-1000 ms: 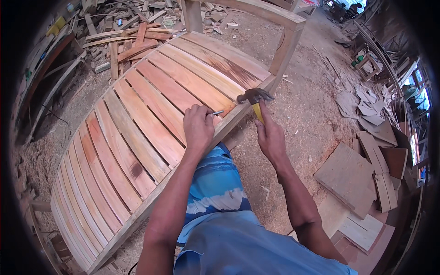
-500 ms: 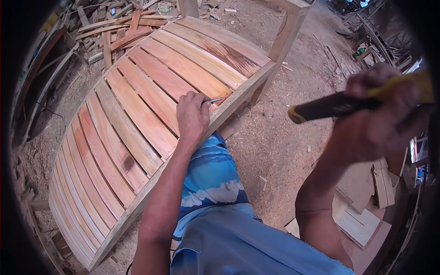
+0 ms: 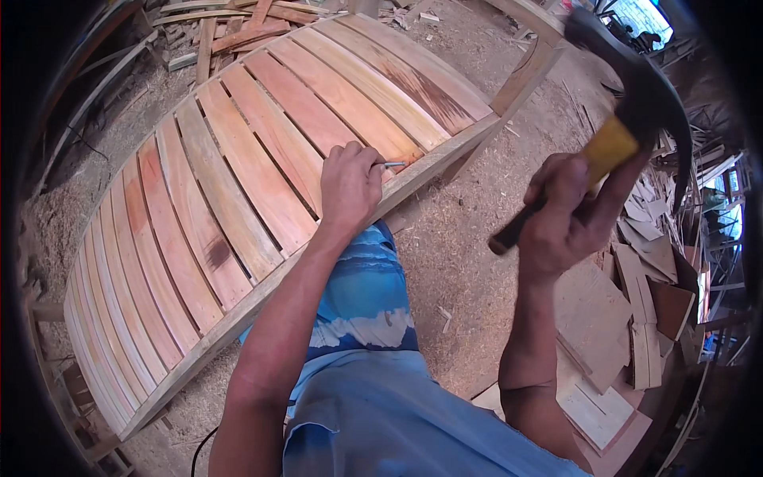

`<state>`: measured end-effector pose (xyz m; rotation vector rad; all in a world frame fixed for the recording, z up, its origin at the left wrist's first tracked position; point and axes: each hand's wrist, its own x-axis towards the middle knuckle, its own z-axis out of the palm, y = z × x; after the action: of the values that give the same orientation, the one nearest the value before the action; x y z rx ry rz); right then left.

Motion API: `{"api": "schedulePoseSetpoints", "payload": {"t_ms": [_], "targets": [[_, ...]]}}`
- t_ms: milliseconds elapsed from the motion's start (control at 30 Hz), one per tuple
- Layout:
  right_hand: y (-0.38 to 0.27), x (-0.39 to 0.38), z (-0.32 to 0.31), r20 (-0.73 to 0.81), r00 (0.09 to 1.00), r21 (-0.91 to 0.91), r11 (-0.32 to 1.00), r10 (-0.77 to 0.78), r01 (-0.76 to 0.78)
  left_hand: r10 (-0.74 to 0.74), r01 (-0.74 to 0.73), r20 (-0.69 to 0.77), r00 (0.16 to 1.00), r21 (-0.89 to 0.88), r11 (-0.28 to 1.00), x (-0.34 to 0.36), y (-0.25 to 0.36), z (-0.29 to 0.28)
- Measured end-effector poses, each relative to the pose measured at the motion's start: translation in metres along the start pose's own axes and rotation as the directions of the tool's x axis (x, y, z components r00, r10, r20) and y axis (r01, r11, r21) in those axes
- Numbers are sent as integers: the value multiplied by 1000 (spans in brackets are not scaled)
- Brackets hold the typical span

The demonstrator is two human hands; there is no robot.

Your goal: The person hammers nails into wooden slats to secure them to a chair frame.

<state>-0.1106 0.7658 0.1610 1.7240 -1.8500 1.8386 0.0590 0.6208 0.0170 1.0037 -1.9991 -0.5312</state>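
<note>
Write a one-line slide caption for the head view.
Left hand holds a thin rod at wooden slats; right hand grips a claw hammer.

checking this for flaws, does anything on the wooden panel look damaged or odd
Yes, two slats of the panel: dark streaks near its right end, and a dark smudge left of the left forearm. Both stand out against the paler wood; whether stain or burn, I can't tell.

Can't see left end of thin metal piece (image 3: pixel 393 164), hidden in left hand (image 3: pixel 350 184); too small to tell nail from rod. Can't get crisp edges on hammer (image 3: pixel 610 149), blurred and partly covered by right hand (image 3: pixel 556 226). Can't follow far wooden rail (image 3: pixel 534 19) or far-left wood pile (image 3: pixel 253 36) past top edge.
</note>
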Motion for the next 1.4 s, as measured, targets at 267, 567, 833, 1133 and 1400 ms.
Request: {"api": "schedulePoseSetpoints", "payload": {"t_ms": [267, 567, 833, 1133, 1400], "targets": [[84, -44, 24, 406, 856, -561, 827, 320, -44, 67, -67, 5, 998, 85, 994, -5, -1, 0], [80, -77, 14, 320, 862, -530, 828, 393, -181, 43, -37, -20, 999, 218, 975, -31, 6, -36], [-32, -29, 20, 55, 997, -38, 998, 51, -49, -80, 85, -50, 996, 123, 989, -34, -15, -45], [27, -59, 34, 446, 836, -445, 890, 320, -103, -15, 16, -17, 1000, 60, 998, -39, -6, -42], [-64, 3, 0, -27, 1000, 113, 994, 8, -5, 35, -41, 70, 997, 90, 995, -35, -9, -38]]}}
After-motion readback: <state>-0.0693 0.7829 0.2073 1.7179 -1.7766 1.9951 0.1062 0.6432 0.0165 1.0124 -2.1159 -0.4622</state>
